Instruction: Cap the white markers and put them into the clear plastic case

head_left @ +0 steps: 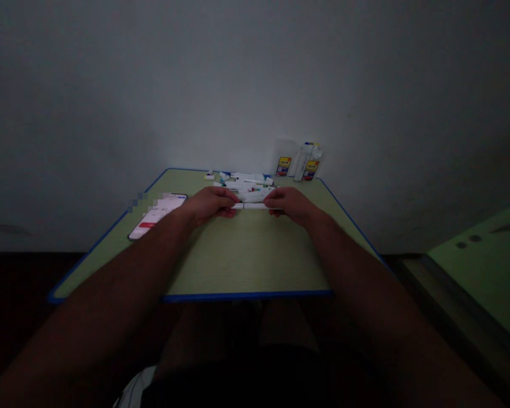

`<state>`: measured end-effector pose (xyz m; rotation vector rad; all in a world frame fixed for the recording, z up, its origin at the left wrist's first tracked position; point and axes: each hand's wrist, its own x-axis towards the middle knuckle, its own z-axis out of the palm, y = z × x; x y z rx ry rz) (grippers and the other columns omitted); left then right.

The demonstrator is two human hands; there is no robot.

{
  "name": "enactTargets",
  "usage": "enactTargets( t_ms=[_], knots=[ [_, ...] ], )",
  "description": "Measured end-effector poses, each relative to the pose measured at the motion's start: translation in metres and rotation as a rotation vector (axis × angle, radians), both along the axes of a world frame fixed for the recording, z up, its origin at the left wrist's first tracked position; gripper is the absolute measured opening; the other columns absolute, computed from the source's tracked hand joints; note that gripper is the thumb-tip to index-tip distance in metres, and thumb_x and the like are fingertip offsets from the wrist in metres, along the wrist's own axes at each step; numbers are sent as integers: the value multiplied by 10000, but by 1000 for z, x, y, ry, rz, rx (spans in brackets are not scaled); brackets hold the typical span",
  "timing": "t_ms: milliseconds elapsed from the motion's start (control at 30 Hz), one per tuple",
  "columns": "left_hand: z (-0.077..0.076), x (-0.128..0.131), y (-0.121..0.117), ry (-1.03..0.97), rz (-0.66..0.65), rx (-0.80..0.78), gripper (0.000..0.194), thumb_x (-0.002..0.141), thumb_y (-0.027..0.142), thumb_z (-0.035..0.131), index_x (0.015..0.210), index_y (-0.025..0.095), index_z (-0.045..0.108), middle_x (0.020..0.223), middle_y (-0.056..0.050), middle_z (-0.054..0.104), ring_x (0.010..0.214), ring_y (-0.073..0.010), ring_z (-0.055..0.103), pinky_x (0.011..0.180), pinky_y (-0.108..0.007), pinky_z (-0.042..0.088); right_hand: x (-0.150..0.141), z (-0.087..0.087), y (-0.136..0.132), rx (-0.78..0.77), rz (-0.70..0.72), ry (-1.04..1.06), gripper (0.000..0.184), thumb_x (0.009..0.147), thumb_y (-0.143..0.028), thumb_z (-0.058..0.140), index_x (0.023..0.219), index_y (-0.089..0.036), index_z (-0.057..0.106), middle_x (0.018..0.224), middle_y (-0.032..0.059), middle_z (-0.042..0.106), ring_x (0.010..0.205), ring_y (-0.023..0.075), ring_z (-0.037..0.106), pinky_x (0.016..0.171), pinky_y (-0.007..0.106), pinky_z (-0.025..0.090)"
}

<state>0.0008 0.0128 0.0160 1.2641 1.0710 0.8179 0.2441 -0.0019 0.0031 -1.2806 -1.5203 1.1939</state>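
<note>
A white marker point(253, 206) lies level between my two hands, just above the table. My left hand point(210, 205) pinches its left end, where a dark ring shows near the fingers. The right end is gripped by my right hand point(289, 204), thumb and fingers closed around it. Right behind the hands is a loose pile of white markers point(242, 184) with coloured tips and caps. Both ends of the held marker are partly covered by my fingers.
The pale table point(246, 260) has a blue edge and stands against a wall. A phone point(159, 216) lies left of my left hand. Clear labelled cases point(284, 164) stand at the back right, one with markers inside. A small white object point(209, 177) is at the back left.
</note>
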Motion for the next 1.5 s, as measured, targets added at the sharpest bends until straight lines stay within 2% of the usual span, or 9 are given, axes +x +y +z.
enactTargets(
  t_ms=[200,333,467,533,633,867,1000,1233,1500],
  knots=[
    [1,1,-1,11,48,1,156,791,-5,649,745,141,676,664,-26,657,591,-110,643,615,-234,556,1,0,1,-17,-33,66,174,722,-190,803,716,-150,633,596,13,647,506,105,580,487,220,470],
    [1,1,1,-19,109,8,162,777,-18,663,719,133,676,682,-42,667,587,-116,641,629,-250,565,0,1,-1,5,-16,133,199,653,-204,836,753,-143,675,640,21,667,561,106,609,522,220,498],
    [1,2,3,-19,187,3,183,764,-42,653,695,126,673,701,-50,678,585,-117,637,659,-270,577,-4,6,-7,78,68,211,345,556,-160,858,877,-149,731,821,55,731,699,142,675,595,245,555],
    [1,2,3,-8,211,8,192,770,-41,648,684,129,672,703,-50,680,583,-115,635,657,-266,576,-6,8,-10,93,135,244,396,550,-163,859,928,-156,741,914,74,744,810,181,710,656,272,585],
    [0,2,4,-6,220,22,204,768,-36,667,655,135,664,689,-48,679,583,-114,635,645,-250,571,-7,8,-12,91,201,266,418,579,-185,859,980,-155,746,942,87,748,920,222,726,736,310,607],
    [1,2,2,-1,232,20,198,778,-43,649,666,119,659,683,-57,683,567,-120,644,626,-248,573,-5,6,-10,83,224,301,423,585,-191,877,990,-157,760,985,95,748,959,233,727,773,327,618],
    [1,1,3,1,229,28,202,783,-37,646,662,124,665,678,-57,681,567,-119,637,622,-246,574,-4,4,-9,82,202,272,418,592,-212,878,994,-170,771,987,91,750,932,223,727,762,334,626],
    [-2,0,7,-16,236,50,179,777,2,688,656,129,660,671,-45,663,552,-107,606,615,-251,571,-1,2,-5,165,93,159,426,633,-249,851,1047,-176,784,773,40,736,703,142,681,656,293,618],
    [-4,-2,9,-6,227,59,158,777,17,694,672,131,662,685,-45,670,555,-101,606,603,-243,574,-2,4,-5,175,64,137,427,619,-236,842,1038,-173,790,765,35,730,673,129,651,636,286,606]
  ],
)
